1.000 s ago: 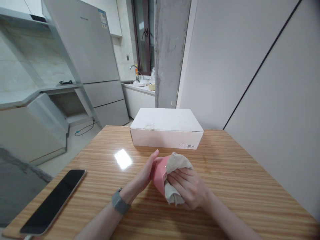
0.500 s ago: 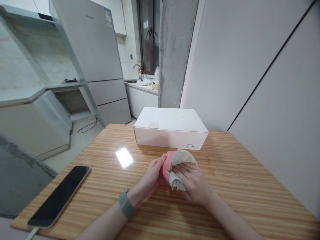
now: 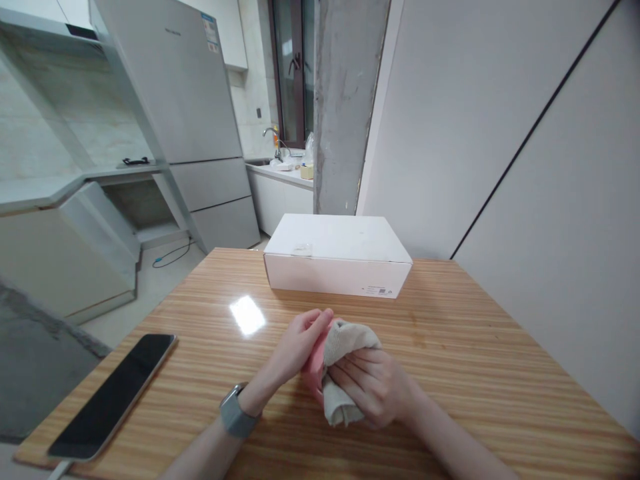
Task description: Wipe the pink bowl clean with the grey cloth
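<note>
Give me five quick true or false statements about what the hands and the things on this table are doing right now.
1. The left hand grips a pink object. True.
2. The right hand presses a beige cloth on it. True.
3. The white box stands open. False: it is closed.
4. The phone lies on the box. False: it lies on the table, far left.
5. A watch is on the right wrist. False: the left.
</note>
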`<state>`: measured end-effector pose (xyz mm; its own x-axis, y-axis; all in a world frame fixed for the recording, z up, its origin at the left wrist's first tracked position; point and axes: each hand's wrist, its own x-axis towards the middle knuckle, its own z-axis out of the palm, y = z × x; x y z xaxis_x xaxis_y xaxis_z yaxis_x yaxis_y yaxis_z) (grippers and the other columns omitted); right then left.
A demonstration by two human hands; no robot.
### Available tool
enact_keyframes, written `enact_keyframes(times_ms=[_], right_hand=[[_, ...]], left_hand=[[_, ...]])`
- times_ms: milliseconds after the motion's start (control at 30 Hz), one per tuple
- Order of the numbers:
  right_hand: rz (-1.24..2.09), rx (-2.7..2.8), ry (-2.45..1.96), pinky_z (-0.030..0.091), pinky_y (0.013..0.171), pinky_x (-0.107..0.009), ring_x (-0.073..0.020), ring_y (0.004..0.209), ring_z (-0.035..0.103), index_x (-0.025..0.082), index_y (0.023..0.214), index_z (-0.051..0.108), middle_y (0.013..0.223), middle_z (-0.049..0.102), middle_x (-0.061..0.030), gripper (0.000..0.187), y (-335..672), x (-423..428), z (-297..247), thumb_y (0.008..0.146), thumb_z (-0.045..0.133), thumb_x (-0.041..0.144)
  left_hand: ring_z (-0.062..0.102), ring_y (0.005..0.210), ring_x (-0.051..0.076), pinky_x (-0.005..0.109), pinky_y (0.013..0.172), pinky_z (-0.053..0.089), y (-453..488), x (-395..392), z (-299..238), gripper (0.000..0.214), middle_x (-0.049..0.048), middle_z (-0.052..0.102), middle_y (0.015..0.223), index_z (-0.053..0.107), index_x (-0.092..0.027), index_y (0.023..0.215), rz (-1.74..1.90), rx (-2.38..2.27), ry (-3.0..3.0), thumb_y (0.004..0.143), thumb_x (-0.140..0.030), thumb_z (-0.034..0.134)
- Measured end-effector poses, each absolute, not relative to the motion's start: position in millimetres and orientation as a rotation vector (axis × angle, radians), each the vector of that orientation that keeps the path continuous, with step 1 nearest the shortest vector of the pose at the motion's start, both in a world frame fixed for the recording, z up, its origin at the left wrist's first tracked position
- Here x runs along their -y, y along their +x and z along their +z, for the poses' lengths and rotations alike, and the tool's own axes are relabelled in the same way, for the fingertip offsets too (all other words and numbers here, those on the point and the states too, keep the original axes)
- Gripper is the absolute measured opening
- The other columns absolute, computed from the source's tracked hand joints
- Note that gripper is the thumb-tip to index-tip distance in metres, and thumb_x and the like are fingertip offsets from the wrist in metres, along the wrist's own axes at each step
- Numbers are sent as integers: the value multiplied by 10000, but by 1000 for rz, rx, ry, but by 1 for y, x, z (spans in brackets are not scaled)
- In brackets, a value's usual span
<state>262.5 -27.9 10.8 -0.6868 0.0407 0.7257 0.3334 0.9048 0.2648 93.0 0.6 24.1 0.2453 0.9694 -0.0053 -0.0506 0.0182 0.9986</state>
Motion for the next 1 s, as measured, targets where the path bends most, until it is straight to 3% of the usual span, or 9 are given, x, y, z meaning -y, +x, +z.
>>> enact_keyframes(times_ms=[300, 433, 633, 833, 1000], right_hand=[[-424, 2324, -408, 553, 754, -356, -235, 747, 701, 64, 979, 658, 829, 750, -148, 368, 269, 19, 5, 894, 345, 239], [-424, 2287, -570, 541, 785, -415, -273, 833, 691, 79, 1041, 633, 904, 740, -165, 375, 277, 16, 8, 887, 352, 274], [-456, 2226, -577, 531, 808, -417, -273, 871, 695, 65, 1076, 620, 923, 733, -185, 406, 289, 15, 6, 895, 328, 282], [-404, 2255, -344, 548, 779, -358, -235, 779, 709, 60, 1013, 647, 833, 748, -150, 420, 270, 24, 10, 900, 293, 256], [-344, 2296, -304, 556, 756, -367, -237, 768, 699, 47, 1074, 622, 838, 745, -157, 401, 265, 27, 5, 870, 329, 229]], left_hand=[[459, 648, 122, 228, 617, 363, 102, -2, 9, 355, -8, 556, 659, 595, -141, 676, 1137, -920, 1082, 779, -477, 642], [468, 642, 103, 214, 612, 366, 111, 4, 5, 333, -24, 563, 695, 603, -156, 748, 1203, -828, 851, 732, -473, 702], [551, 655, 124, 232, 628, 399, 111, 4, 0, 284, 21, 647, 745, 652, -133, 813, 1054, -688, 706, 752, -408, 688], [647, 775, 214, 315, 816, 437, 100, -2, 12, 417, 79, 730, 791, 721, -103, 826, 899, -708, 690, 814, -491, 570], [620, 994, 260, 368, 1008, 354, 95, 0, 26, 467, 84, 742, 898, 739, -108, 891, 787, -679, 1011, 830, -532, 553]])
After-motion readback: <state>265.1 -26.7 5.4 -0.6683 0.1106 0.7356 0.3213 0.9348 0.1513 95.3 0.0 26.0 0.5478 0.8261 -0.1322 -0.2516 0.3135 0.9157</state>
